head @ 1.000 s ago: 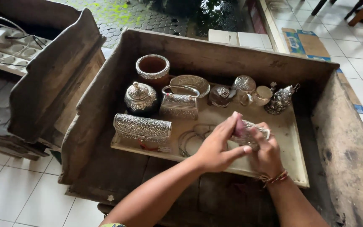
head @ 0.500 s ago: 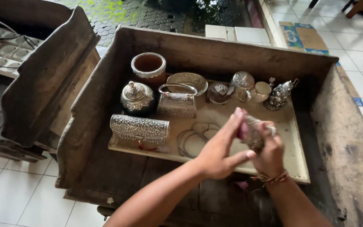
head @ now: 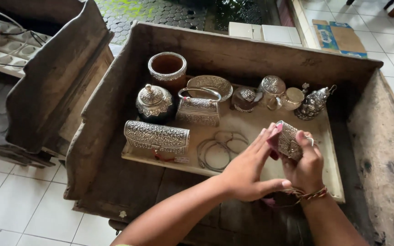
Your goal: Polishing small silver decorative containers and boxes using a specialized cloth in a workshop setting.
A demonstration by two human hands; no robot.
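Two hands meet over the right half of the cream tray (head: 324,182) inside the old wooden crate (head: 251,50). The right hand (head: 304,164) grips a small embossed silver case (head: 289,139); the left hand (head: 251,166), fingers now stretched flatter than a second ago, rests along its side. On the tray lie a long silver clutch (head: 157,135), wire bangles (head: 217,148), a lidded pot (head: 152,102) and a handled purse (head: 199,109).

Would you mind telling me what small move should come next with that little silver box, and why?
Probably lower the small silver box onto the bare patch of the tray beneath it. The right hand grips it above the tray while the left hand only touches it with its fingertips, and the other silverware sits farther back.
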